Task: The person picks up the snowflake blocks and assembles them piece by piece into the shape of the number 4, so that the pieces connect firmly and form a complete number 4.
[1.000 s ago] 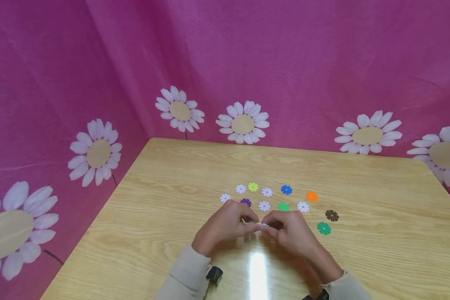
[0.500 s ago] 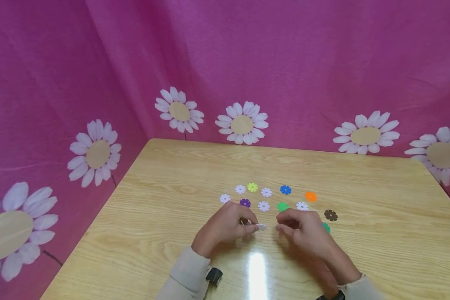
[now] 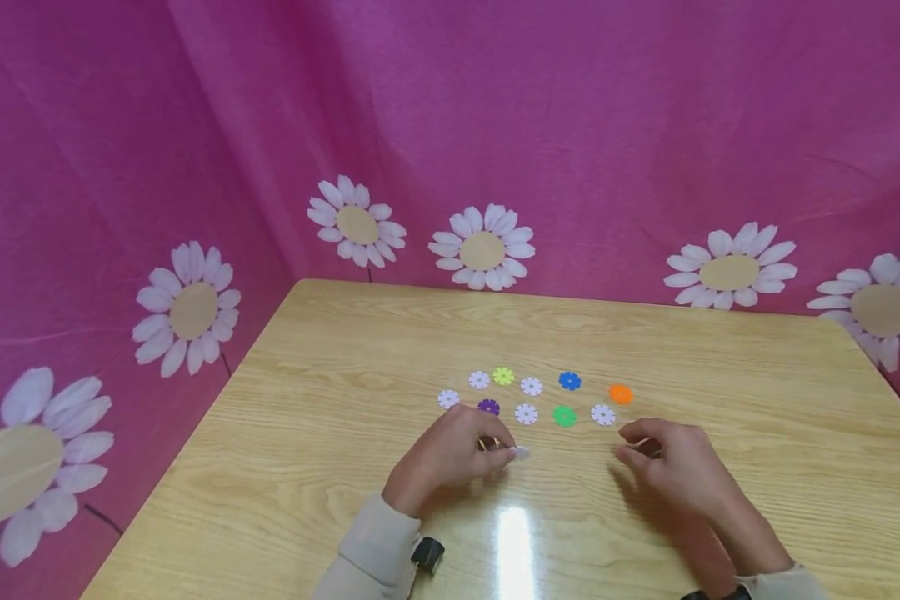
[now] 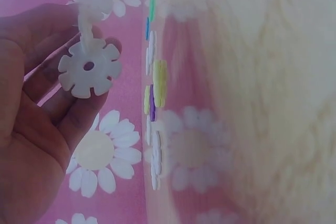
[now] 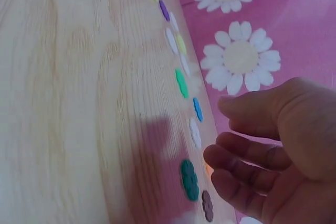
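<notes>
My left hand (image 3: 453,450) pinches a white notched plastic disc (image 4: 89,67) between thumb and fingers. A second white piece (image 4: 85,24) stands at an angle against it and looks slotted into it. In the head view only a pale edge of these pieces shows at the fingertips. My right hand (image 3: 686,467), fingers loosely bent and holding nothing, hovers at the right of the disc group. Near its fingers in the right wrist view lie a dark green disc (image 5: 189,180) and a brown disc (image 5: 207,205); the hand hides both in the head view.
Beyond the hands lie several flat notched discs on the wooden table (image 3: 345,350): white discs (image 3: 527,414), a purple disc (image 3: 488,407), a yellow disc (image 3: 503,376), a blue disc (image 3: 570,381), a green disc (image 3: 565,416) and an orange disc (image 3: 621,394). A pink flowered curtain (image 3: 585,150) borders the table.
My right hand has let go of the white pieces and moved right, over the dark green and brown discs. The left hand stays nearly in place, still holding the white pieces.
</notes>
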`<action>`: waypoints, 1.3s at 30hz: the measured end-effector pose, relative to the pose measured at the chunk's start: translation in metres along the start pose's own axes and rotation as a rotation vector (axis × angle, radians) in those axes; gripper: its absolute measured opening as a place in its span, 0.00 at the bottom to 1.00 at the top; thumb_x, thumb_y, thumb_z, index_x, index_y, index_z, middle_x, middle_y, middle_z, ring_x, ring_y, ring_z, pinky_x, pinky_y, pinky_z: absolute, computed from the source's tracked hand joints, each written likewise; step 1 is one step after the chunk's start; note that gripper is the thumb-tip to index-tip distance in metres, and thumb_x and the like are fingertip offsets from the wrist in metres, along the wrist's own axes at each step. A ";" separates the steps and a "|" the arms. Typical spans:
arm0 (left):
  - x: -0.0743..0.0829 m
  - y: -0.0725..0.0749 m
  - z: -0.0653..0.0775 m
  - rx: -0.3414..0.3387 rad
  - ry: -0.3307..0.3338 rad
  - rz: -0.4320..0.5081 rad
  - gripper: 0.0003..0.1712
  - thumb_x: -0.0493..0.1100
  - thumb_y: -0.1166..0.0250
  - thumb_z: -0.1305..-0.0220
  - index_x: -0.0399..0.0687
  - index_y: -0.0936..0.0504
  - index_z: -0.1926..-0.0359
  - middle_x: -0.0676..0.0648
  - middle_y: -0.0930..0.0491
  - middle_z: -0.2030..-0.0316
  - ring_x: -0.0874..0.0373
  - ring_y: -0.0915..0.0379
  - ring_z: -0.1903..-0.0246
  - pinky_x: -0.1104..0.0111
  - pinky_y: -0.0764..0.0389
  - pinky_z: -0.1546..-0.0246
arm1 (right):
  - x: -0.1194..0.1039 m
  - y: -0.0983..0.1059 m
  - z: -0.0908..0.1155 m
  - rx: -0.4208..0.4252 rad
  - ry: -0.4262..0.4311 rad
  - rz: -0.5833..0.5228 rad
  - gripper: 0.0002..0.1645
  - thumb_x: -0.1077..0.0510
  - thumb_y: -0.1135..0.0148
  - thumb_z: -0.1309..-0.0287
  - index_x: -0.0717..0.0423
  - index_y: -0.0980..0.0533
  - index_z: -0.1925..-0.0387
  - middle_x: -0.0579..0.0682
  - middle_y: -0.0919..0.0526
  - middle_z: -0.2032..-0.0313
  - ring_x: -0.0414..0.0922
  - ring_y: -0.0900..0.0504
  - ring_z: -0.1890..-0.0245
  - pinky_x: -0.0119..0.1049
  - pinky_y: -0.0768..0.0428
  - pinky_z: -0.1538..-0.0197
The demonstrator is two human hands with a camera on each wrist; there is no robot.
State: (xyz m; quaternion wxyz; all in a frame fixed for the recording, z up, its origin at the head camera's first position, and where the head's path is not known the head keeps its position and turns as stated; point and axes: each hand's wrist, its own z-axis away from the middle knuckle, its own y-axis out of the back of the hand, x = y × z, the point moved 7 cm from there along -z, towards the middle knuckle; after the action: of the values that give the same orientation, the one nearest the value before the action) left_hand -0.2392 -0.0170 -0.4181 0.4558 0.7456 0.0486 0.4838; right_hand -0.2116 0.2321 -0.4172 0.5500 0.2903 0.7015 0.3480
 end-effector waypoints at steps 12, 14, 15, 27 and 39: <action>-0.002 0.001 0.002 0.026 0.017 0.007 0.02 0.41 0.28 0.38 0.49 0.10 0.65 0.63 0.20 0.73 0.69 0.29 0.74 0.76 0.26 0.71 | 0.025 0.006 0.004 -0.052 -0.032 0.115 0.17 0.58 0.24 0.49 0.65 0.16 0.59 0.50 0.16 0.68 0.43 0.22 0.69 0.46 0.22 0.62; -0.002 0.000 0.002 0.026 0.021 0.013 0.02 0.41 0.28 0.38 0.48 0.10 0.65 0.62 0.19 0.72 0.69 0.27 0.73 0.76 0.25 0.69 | 0.029 0.005 0.004 -0.071 -0.047 0.129 0.18 0.57 0.24 0.49 0.65 0.16 0.59 0.49 0.18 0.70 0.44 0.24 0.70 0.45 0.23 0.64; -0.002 0.000 0.002 0.028 0.019 0.016 0.02 0.41 0.28 0.38 0.47 0.10 0.65 0.62 0.19 0.72 0.70 0.26 0.72 0.77 0.24 0.68 | 0.031 0.004 0.003 -0.084 -0.055 0.136 0.18 0.56 0.24 0.49 0.65 0.16 0.59 0.48 0.19 0.71 0.44 0.26 0.71 0.45 0.24 0.65; -0.003 -0.003 0.002 0.030 0.016 0.005 0.03 0.41 0.27 0.38 0.47 0.10 0.65 0.61 0.17 0.71 0.71 0.26 0.72 0.77 0.24 0.68 | 0.039 -0.001 0.001 -0.096 -0.056 0.171 0.09 0.55 0.25 0.48 0.57 0.15 0.68 0.46 0.17 0.73 0.47 0.21 0.70 0.50 0.22 0.63; -0.005 -0.002 0.002 0.034 0.028 -0.001 0.03 0.42 0.28 0.38 0.49 0.10 0.65 0.62 0.17 0.70 0.71 0.26 0.71 0.77 0.24 0.66 | 0.046 -0.004 -0.006 -0.170 -0.214 0.135 0.16 0.55 0.24 0.48 0.63 0.21 0.67 0.52 0.18 0.67 0.50 0.23 0.66 0.47 0.24 0.61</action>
State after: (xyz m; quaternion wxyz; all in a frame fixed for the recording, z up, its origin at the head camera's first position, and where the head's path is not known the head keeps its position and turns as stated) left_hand -0.2397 -0.0200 -0.4230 0.4428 0.7463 0.0636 0.4929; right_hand -0.2277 0.2651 -0.4461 0.6197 0.3244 0.5858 0.4094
